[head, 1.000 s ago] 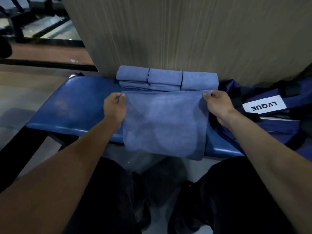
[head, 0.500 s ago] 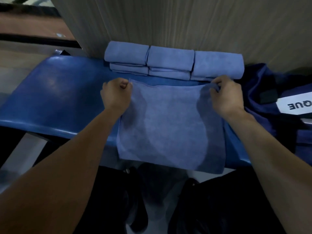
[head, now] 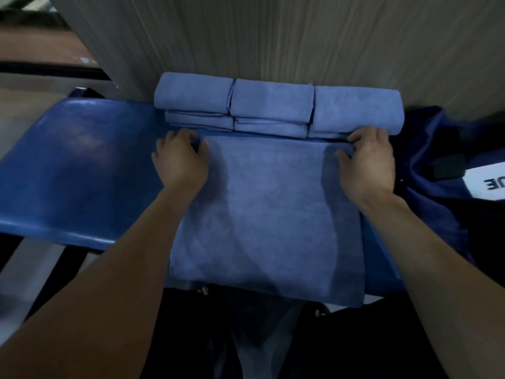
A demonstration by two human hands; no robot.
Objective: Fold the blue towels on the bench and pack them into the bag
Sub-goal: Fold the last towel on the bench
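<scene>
A blue towel (head: 270,214) lies spread on the blue bench (head: 79,170), its near edge hanging over the front. My left hand (head: 180,160) pinches its far left corner against the bench. My right hand (head: 369,162) pinches the far right corner the same way. Just beyond my hands, a stack of folded blue towels (head: 273,105) sits in a row against the wall. The dark blue bag (head: 442,214) lies at the right end of the bench, with a white label (head: 489,181) on it.
A wood-grain wall panel (head: 300,36) rises directly behind the folded towels. The left part of the bench seat is bare. The floor (head: 32,86) shows beyond the bench at the left. My dark trouser legs fill the bottom of the view.
Both hands have carried the towel's far edge forward and down onto the bench, close to the folded stack. The towel now lies flatter on the seat.
</scene>
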